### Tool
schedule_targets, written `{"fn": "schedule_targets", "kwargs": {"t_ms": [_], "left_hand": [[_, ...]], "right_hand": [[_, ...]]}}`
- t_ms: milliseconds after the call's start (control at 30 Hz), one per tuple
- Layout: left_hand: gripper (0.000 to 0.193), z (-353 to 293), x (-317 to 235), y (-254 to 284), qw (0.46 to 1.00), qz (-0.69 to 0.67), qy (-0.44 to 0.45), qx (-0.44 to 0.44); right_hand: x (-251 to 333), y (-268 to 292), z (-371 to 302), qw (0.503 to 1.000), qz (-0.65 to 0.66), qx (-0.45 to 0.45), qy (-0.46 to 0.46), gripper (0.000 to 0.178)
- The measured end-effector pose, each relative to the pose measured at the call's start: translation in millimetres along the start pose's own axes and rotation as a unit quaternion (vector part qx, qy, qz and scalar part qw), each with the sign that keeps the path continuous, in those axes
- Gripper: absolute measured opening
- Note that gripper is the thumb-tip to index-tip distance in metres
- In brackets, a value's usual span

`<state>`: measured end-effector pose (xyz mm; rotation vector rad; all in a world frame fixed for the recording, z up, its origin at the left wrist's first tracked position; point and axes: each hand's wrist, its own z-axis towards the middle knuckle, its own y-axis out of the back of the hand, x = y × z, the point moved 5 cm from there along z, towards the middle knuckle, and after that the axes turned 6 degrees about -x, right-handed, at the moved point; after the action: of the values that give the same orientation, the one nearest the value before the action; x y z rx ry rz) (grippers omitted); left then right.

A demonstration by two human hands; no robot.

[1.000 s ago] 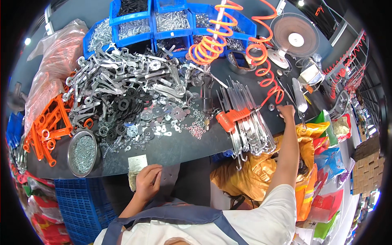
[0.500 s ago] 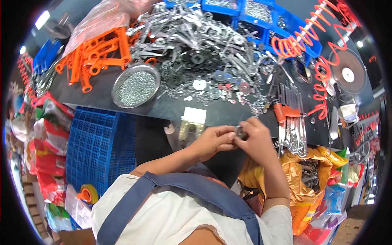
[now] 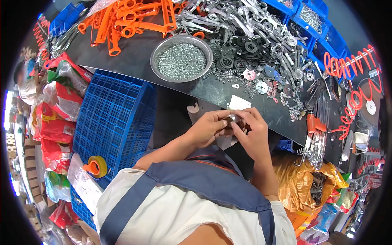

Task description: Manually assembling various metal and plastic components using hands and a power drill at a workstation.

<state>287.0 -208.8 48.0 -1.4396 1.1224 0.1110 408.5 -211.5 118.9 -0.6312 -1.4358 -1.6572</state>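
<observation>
My left hand [image 3: 207, 130] and my right hand [image 3: 254, 132] meet in front of my body, near the bench's front edge. Between their fingertips they pinch a small round metal part [image 3: 232, 118], dark grey and shiny; the fingers cover most of it, so its exact kind does not show. Just beyond the hands lies a white card-like piece [image 3: 239, 102] at the bench edge. Farther back spread several flat washers and discs [image 3: 261, 87], dark rings [image 3: 250, 47] and a heap of silver metal levers [image 3: 245, 20]. A steel bowl [image 3: 153, 61] full of small metal pieces stands to the left.
Orange plastic handles [image 3: 134, 23] pile up at the far left, blue bins [image 3: 310, 18] at the far right. Long metal hooks and tools [image 3: 320, 143] hang at the bench's right, near a coiled red hose [image 3: 350, 110]. Blue crates [image 3: 110, 118] stand left, a yellow sack [image 3: 294, 179] right.
The view has shifted, so bench items appear farther right and the bowl larger. My hands have come closer together around the metal part, still pinching it.
</observation>
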Motion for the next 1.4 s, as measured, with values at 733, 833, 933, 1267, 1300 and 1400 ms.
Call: {"fn": "schedule_targets", "kwargs": {"t_ms": [733,833,933,1267,1300,1400], "left_hand": [[0.041,-18,22,-4,0.99,0.012,0.138,0.03],[0.036,-19,28,-7,0.988,-0.005,0.15,0.044],[0.04,-21,30,-12,0.988,0.027,0.149,0.023],[0.039,-25,33,-16,0.988,0.033,0.148,0.035],[0.038,-25,33,-16,0.988,0.032,0.146,0.037],[0.036,-25,34,-15,0.988,0.035,0.143,0.036]], "right_hand": [[-37,3,-36,0.965,0.221,0.088,-0.114,0.032],[-39,5,-41,0.957,0.249,0.088,-0.118,0.03],[-39,5,-46,0.958,0.247,0.083,-0.119,0.031],[-39,6,-53,0.96,0.244,0.085,-0.111,0.028],[-40,5,-54,0.96,0.244,0.085,-0.11,0.028],[-42,0,-58,0.942,0.301,0.047,-0.142,0.025]]}}
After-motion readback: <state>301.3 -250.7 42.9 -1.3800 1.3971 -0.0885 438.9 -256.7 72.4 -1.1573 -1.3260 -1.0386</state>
